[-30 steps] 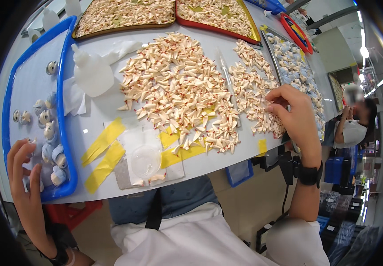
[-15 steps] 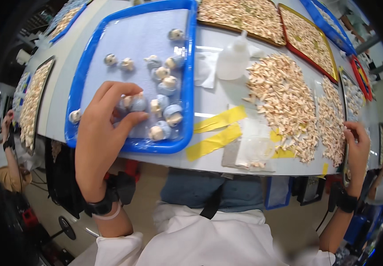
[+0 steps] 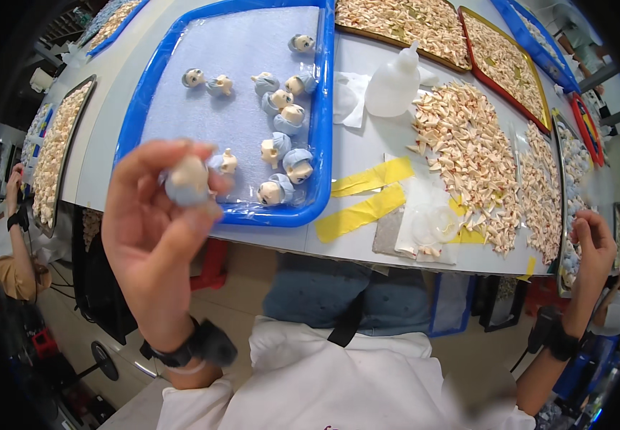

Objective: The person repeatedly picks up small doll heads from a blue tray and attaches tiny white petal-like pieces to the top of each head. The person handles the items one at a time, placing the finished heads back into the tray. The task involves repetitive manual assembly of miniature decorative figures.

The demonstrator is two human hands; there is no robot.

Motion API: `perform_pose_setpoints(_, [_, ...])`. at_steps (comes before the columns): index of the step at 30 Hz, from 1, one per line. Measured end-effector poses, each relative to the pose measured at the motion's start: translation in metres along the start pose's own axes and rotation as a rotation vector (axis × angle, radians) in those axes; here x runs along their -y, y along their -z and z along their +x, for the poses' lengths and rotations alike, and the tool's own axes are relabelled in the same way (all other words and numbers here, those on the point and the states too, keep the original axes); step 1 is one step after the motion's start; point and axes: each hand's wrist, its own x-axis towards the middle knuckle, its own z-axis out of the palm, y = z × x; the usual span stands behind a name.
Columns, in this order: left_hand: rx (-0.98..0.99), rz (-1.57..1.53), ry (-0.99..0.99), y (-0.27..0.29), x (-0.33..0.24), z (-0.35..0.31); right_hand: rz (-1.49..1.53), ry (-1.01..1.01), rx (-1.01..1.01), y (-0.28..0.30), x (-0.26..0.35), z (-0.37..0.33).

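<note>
My left hand (image 3: 156, 236) is raised over the near left corner of a blue tray (image 3: 326, 143), its thumb and fingers closed round a small doll head (image 3: 188, 180) with pale blue hair. The held head is blurred. Several similar doll heads (image 3: 298, 166) lie on the tray's plastic-covered lining, mostly along its right side. One doll head (image 3: 227, 161) sits just beyond my left fingers. Far to the right, my right hand (image 3: 593, 240) hovers by a narrow tray (image 3: 562, 283) of pale blue pieces. Its fingers are bent in toward the thumb; anything between them is too small to make out.
Many small cream pieces (image 3: 468, 158) are heaped on the table right of the tray. A white squeeze bottle (image 3: 394, 82) stands between, with yellow tape strips (image 3: 364, 208) nearer. Trays of cream pieces (image 3: 403, 21) line the back. Another person's arm (image 3: 16, 244) shows at far left.
My left hand has picked up a doll head from the tray and lifted it toward me. My right hand has shifted slightly right and down.
</note>
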Motion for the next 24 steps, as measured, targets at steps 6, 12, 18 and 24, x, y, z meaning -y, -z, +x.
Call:
perform_pose_setpoints(6, [0.104, -0.216, 0.317, -0.024, 0.002, -0.036, 0.241, -0.015, 0.131, -0.024, 0.05, -0.037])
perform_pose_setpoints(12, [0.228, -0.327, 0.338, -0.049, 0.022, -0.047, 0.322, 0.072, 0.21, -0.065, 0.091, -0.035])
perform_pose_setpoints(18, [0.202, -0.474, 0.391, -0.066, 0.025, -0.053, 0.277, 0.128, 0.342, -0.097, 0.127, -0.027])
perform_pose_setpoints(24, [0.436, -0.481, 0.179, -0.056, 0.046, -0.048, 0.088, 0.362, 0.564, -0.122, 0.139, -0.019])
